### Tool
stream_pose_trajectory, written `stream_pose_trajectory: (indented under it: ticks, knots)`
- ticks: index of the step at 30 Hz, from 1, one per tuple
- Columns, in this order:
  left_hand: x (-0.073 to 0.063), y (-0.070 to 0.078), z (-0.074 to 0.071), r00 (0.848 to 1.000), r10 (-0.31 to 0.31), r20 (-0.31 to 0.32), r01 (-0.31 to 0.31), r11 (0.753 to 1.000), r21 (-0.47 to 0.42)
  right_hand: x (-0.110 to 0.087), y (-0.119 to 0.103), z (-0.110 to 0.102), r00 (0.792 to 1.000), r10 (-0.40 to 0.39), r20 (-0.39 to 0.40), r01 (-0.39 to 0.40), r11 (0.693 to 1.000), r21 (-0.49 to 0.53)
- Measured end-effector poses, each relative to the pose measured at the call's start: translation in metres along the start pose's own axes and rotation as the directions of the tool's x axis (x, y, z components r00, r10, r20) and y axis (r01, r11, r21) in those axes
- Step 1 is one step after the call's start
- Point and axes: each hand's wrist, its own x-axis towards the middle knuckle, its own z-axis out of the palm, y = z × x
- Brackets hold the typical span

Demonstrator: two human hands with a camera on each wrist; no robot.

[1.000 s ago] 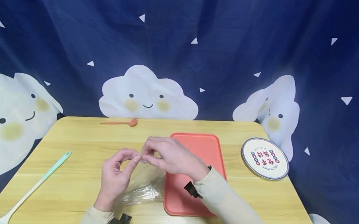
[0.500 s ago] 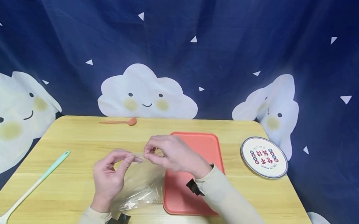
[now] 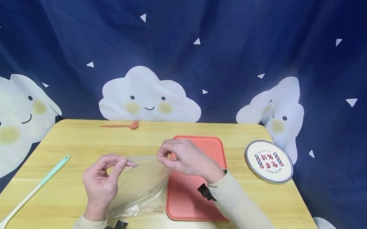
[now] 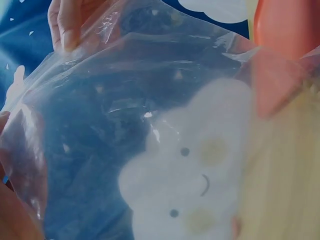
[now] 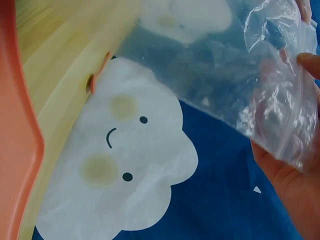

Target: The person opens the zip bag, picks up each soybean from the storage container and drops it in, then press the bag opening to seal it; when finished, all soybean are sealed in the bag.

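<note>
A clear plastic bag (image 3: 140,181) with a zip strip along its top edge is stretched between both hands. My left hand (image 3: 102,182) pinches the top edge at the left between thumb and fingers. At the other end of that edge, my right hand (image 3: 186,159) pinches the film, above the red tray's left side. Several small beige balls (image 3: 158,209) lie together at the bag's lower right corner, beside the tray. Through the taut bag (image 4: 150,100), the cloud-print curtain shows in the left wrist view. Creased film (image 5: 280,100) fills the right side of the right wrist view.
The red tray (image 3: 195,200) lies under the right forearm. A white patterned plate (image 3: 269,161) is near the table's right edge. An orange spoon (image 3: 133,125) lies at the back edge, and a long green-and-white handled utensil (image 3: 39,187) lies along the left.
The hands have drawn apart, the left moving left and slightly down, the right moving right. The bag's top edge has spread out between them, and the small balls show more plainly.
</note>
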Motion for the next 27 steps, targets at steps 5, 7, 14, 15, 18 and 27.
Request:
stream_pose_trajectory:
  ticks: [5,7,14,15,18,27]
  knots:
    - [0.001,0.001,-0.002,1.000,-0.012,-0.018,0.012,1.000,0.000,-0.005,0.003,-0.003,1.000,0.001,0.005,0.000,1.000,-0.015]
    - [0.001,0.001,-0.003,1.000,-0.016,-0.026,0.016,1.000,0.002,-0.007,0.005,-0.003,1.000,0.005,0.005,-0.005,1.000,-0.012]
    - [0.001,0.001,-0.007,0.998,-0.026,-0.060,0.024,0.999,-0.041,-0.017,0.011,-0.006,0.999,0.053,0.007,-0.053,0.999,0.012]
    - [0.000,0.000,-0.008,0.997,-0.031,-0.064,0.029,0.999,-0.044,-0.018,0.012,-0.007,0.998,0.057,0.008,-0.057,0.998,0.016]
    - [-0.001,0.001,-0.011,0.996,-0.052,-0.078,0.048,0.997,-0.054,-0.021,0.014,-0.008,0.998,0.062,0.011,-0.062,0.997,0.037]
    - [-0.001,0.000,-0.018,0.991,-0.075,-0.109,0.067,0.995,-0.078,-0.031,0.018,-0.012,0.997,0.074,0.005,-0.075,0.997,0.015]
